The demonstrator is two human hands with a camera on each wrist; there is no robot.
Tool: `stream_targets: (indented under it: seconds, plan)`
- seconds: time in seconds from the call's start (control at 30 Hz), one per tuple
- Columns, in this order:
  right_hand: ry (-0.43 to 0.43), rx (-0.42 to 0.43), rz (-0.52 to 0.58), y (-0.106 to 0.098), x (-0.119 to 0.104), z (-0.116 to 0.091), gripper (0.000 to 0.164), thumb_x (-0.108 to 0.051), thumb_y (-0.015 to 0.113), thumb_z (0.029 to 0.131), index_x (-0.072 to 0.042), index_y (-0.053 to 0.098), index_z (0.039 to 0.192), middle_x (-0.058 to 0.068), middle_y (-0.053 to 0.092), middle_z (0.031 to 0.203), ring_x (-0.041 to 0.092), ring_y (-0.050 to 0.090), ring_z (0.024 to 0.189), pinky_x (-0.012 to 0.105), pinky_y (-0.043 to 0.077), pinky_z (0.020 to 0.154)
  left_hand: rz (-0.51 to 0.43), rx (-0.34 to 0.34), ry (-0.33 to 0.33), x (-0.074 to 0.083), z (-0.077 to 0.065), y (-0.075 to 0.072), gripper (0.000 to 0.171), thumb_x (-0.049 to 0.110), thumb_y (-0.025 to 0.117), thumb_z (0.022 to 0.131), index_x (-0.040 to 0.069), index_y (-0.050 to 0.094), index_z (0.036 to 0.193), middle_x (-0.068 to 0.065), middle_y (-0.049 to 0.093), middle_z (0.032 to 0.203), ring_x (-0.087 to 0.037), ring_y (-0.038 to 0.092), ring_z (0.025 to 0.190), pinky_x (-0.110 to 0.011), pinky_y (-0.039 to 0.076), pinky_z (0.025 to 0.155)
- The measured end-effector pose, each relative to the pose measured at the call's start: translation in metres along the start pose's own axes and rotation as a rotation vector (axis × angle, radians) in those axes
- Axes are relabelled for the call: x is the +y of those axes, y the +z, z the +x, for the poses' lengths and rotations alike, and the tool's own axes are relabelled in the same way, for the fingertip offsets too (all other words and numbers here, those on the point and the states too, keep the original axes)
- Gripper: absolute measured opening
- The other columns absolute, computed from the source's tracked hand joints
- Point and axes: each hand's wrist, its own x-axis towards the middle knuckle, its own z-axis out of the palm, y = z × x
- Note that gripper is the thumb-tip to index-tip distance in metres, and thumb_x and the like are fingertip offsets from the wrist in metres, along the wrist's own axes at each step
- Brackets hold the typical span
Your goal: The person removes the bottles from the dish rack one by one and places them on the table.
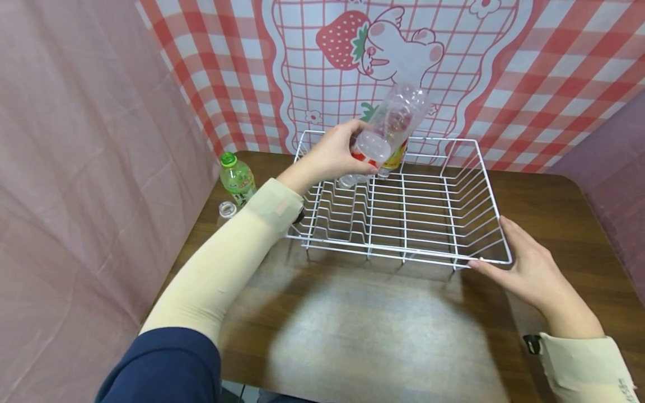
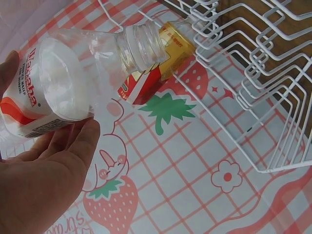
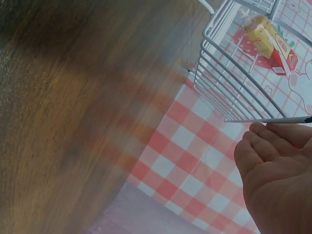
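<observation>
My left hand [image 1: 332,154] holds an upside-down clear plastic bottle [image 2: 29,107] by its red-and-white label. The bottle is tilted, and its open neck points down over the back left of a white wire dish rack [image 1: 370,245]. Right behind it, another clear bottle with a yellow-and-red label [image 1: 395,158] leans neck down at the rack's back side; the held bottle partly overlaps it. At the rack's front right corner, my right hand [image 1: 534,271] grips the rim, thumb on the front rail and fingers along the right side.
Left of the rack stand a green-capped bottle [image 1: 237,174] and an uncapped clear bottle [image 1: 228,210], partly behind my left sleeve. A checked strawberry-print cloth [image 1: 504,101] hangs behind the rack. Wood-grain table [image 1: 353,336] surface lies in front, and a pink curtain [image 1: 90,140] borders the left.
</observation>
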Motion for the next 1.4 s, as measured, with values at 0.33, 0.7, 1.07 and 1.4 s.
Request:
stream_targets:
  seconds: [0.33, 0.7, 1.07, 1.4]
  plan:
    - [-0.012, 0.021, 0.025, -0.003, -0.004, 0.000, 0.110, -0.036, 0.092, 0.073, -0.006, 0.032, 0.160, 0.027, 0.037, 0.155, 0.049, 0.037, 0.138, 0.066, 0.027, 0.111, 0.055, -0.002, 0.009, -0.003, -0.004, 0.002, 0.078, 0.015, 0.093, 0.076, 0.005, 0.051, 0.141, -0.004, 0.063, 0.121, -0.014, 0.061, 0.105, -0.022, 0.052, 0.087]
    - [-0.031, 0.049, 0.014, -0.007, -0.006, 0.003, 0.110, -0.035, 0.092, 0.071, -0.002, 0.034, 0.158, 0.029, 0.039, 0.153, 0.048, 0.037, 0.138, 0.062, 0.025, 0.114, 0.093, -0.009, 0.019, -0.002, -0.010, 0.004, 0.078, 0.015, 0.093, 0.076, 0.005, 0.051, 0.141, -0.005, 0.061, 0.123, -0.016, 0.059, 0.107, -0.023, 0.052, 0.087]
    - [-0.078, 0.122, 0.015, -0.008, -0.011, 0.006, 0.102, -0.032, 0.093, 0.069, -0.002, 0.043, 0.153, 0.029, 0.047, 0.147, 0.048, 0.043, 0.134, 0.056, 0.029, 0.115, 0.149, -0.020, 0.031, -0.001, -0.014, 0.005, 0.078, 0.018, 0.093, 0.075, 0.007, 0.051, 0.140, -0.004, 0.062, 0.121, -0.014, 0.059, 0.102, -0.023, 0.052, 0.082]
    - [-0.089, 0.132, 0.015, -0.013, -0.019, 0.009, 0.103, -0.033, 0.092, 0.069, -0.003, 0.042, 0.154, 0.028, 0.046, 0.148, 0.047, 0.043, 0.135, 0.058, 0.029, 0.114, 0.196, -0.032, 0.052, 0.002, -0.016, 0.008, 0.076, 0.019, 0.093, 0.075, 0.007, 0.053, 0.138, -0.005, 0.064, 0.121, -0.013, 0.060, 0.102, -0.023, 0.052, 0.081]
